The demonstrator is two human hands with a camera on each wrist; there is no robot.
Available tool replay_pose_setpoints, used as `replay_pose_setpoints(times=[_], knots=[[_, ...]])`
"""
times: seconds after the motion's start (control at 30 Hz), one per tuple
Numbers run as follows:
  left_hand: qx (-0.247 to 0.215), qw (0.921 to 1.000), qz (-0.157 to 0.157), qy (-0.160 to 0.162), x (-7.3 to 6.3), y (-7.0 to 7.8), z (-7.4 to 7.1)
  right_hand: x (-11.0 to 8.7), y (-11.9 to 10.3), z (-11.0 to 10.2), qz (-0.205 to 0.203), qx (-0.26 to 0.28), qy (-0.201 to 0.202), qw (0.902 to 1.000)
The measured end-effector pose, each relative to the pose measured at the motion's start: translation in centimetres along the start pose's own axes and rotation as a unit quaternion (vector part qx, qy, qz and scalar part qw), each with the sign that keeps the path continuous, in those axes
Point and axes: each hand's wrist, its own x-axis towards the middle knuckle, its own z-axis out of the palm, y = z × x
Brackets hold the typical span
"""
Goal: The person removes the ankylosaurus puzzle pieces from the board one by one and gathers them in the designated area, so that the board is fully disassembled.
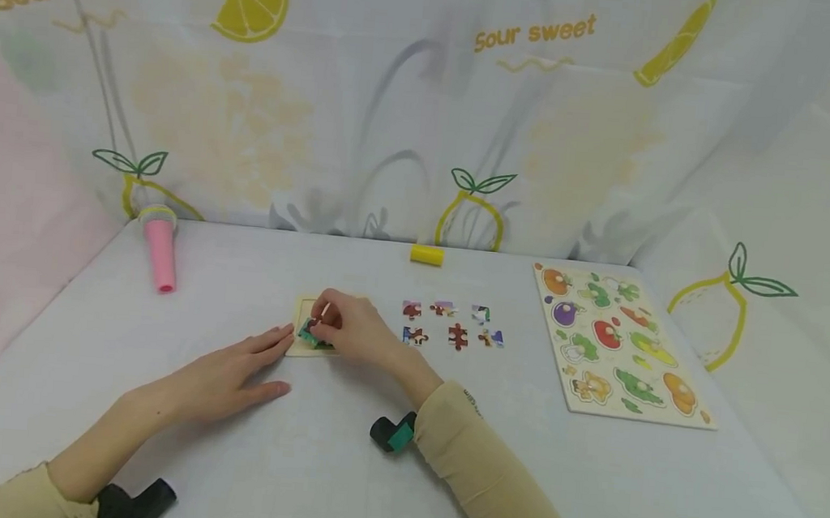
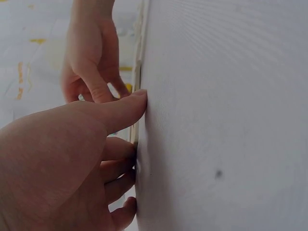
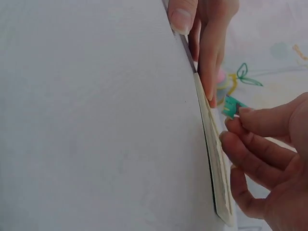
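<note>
A green jigsaw puzzle piece (image 3: 232, 107) is pinched between the thumb and fingers of my right hand (image 1: 356, 329), just above the puzzle tray (image 1: 307, 303). This small pale wooden tray has a raised rim, and the right hand hides much of its inside. My left hand (image 1: 237, 375) lies with extended fingers on the table, its fingertips at the tray's left edge. To the right of the tray, several loose jigsaw pieces (image 1: 458, 337) lie in two rows, with brown, purple and white printing.
A vegetable puzzle board (image 1: 620, 344) lies on the right. Near the back edge is a yellow cylinder (image 1: 427, 255). A pink toy microphone (image 1: 161, 255) lies at the back left. The white table (image 1: 281, 476) meets a printed cloth behind.
</note>
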Motion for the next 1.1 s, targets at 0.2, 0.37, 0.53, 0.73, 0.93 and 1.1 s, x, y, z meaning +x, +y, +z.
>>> replay_pose_setpoints(times=[0.2, 0.37, 0.53, 0.73, 0.93, 1.1], knots=[[-0.002, 1.0, -0.004, -0.003, -0.2, 0.1, -0.1, -0.6, -0.7, -1.5, 0.007, 0.013, 0.029, 0.9995], [0.004, 0.9999, -0.01, 0.002, -0.2, 0.0, -0.1, -2.4, 0.2, -4.1, 0.009, 0.021, 0.031, 0.9992], [0.004, 1.0, 0.001, 0.006, -0.2, 0.1, 0.0, -5.3, 2.5, -6.9, 0.019, 0.022, 0.037, 0.9989], [0.015, 0.9998, 0.003, 0.012, -0.3, 0.1, -0.1, -7.3, 4.7, -8.3, 0.022, 0.037, 0.025, 0.9988], [0.005, 1.0, 0.001, 0.006, -0.1, 0.1, -0.1, -7.3, 5.3, -8.5, 0.043, 0.037, -0.027, 0.998], [0.002, 1.0, -0.002, 0.002, -0.1, 0.2, 0.1, -7.2, 5.8, -7.9, 0.05, -0.008, -0.055, 0.9972]])
